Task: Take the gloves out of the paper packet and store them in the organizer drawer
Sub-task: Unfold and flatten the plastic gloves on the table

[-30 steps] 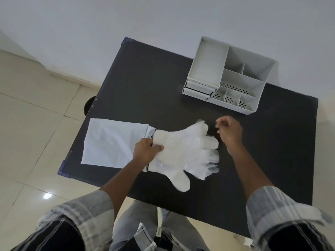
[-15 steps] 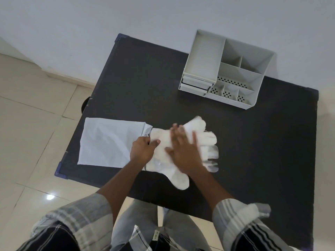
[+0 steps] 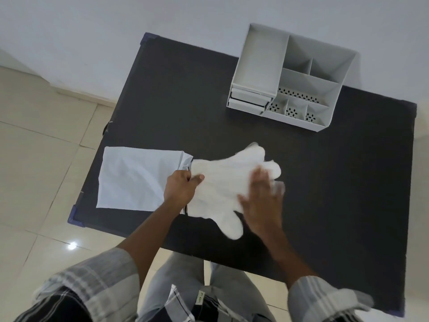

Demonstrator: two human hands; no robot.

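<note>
Thin white plastic gloves (image 3: 222,182) lie flat on the black table (image 3: 185,101), fingers pointing right, cuffs at the mouth of the white paper packet (image 3: 137,180). My left hand (image 3: 181,191) pinches the glove cuffs at the packet's opening. My right hand (image 3: 262,201) lies flat with fingers spread over the gloves' finger end, blurred by motion. The grey organizer (image 3: 290,77) stands at the back right, its two small drawers (image 3: 249,101) closed at its front left.
The packet's left edge sits close to the table's left edge, with tiled floor (image 3: 41,159) beyond. A white wall (image 3: 116,31) runs behind the table. My legs show below the near table edge.
My right hand came down from the right onto the gloves, then slid rightward over them toward the fingers. My left hand stayed at the cuffs.
</note>
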